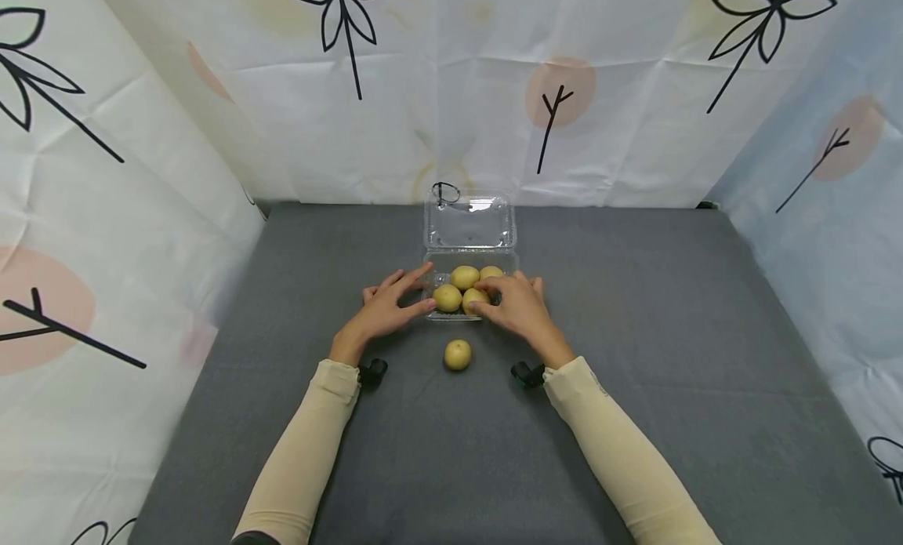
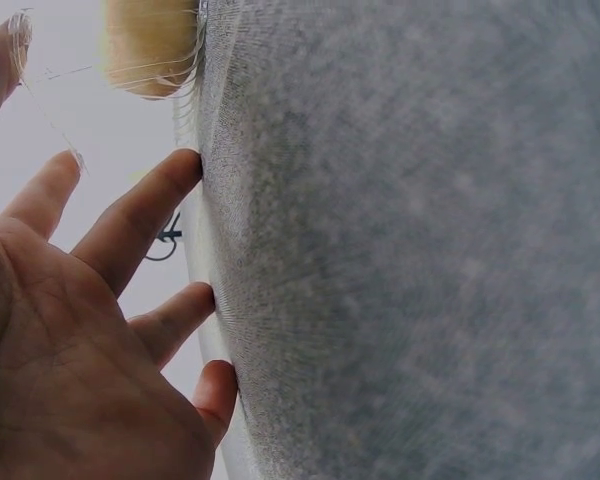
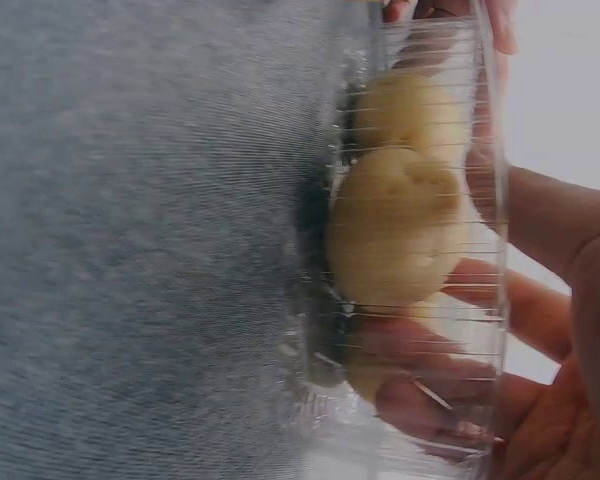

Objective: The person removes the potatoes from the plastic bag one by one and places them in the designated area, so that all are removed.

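Note:
A clear plastic clamshell box (image 1: 471,319) stands on the table with its lid raised at the back. Several small yellow potatoes (image 1: 447,298) lie inside it. My right hand (image 1: 520,306) reaches over the box's right side, thumb and index finger around the front right potato (image 1: 474,300). Through the box wall, the right wrist view shows a potato (image 3: 395,225) and the fingers beyond it. At the left side of the box my left hand (image 1: 386,306) spreads its fingers, thumb and index at the rim. Another potato (image 1: 458,355) sits on the table in front of the box.
A grey cloth covers the table (image 1: 635,310). White patterned curtains (image 1: 480,98) hang behind it and along both sides. Each wrist carries a small black camera mount (image 1: 372,372).

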`<state>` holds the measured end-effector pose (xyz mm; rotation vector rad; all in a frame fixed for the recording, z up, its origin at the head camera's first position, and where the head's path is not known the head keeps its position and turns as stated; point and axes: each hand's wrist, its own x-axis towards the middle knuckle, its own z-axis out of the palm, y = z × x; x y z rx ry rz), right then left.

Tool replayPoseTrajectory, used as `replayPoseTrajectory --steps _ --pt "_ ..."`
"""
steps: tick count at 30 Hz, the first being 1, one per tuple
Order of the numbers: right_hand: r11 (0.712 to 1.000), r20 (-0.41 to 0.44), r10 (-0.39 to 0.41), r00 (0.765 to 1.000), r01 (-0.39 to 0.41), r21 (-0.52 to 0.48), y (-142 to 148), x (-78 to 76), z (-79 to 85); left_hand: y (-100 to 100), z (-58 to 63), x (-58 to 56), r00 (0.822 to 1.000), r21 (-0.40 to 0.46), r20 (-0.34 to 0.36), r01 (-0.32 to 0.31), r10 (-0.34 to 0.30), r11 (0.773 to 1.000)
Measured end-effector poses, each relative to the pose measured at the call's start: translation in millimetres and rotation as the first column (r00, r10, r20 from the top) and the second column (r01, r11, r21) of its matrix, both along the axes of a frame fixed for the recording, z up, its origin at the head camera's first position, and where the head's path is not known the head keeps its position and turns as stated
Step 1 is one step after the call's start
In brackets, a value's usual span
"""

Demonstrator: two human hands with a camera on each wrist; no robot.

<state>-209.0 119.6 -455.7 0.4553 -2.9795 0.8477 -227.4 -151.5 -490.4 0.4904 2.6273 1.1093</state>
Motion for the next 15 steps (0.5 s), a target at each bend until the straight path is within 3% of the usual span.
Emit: replayPoseTrajectory --steps 5,15 --pt "1.0 0.06 -0.004 0.998 0.002 0.024 -1.4 -3.1 2.5 -0.1 -0.2 0.6 1.0 -0.001 0.005 0.002 -0.002 1.0" --pt "1.0 0.078 -0.001 0.997 0.001 0.002 -1.7 -6.0 1.4 -0.1 -1.6 -0.2 1.0 -0.006 0.006 -0.005 0.005 1.0"
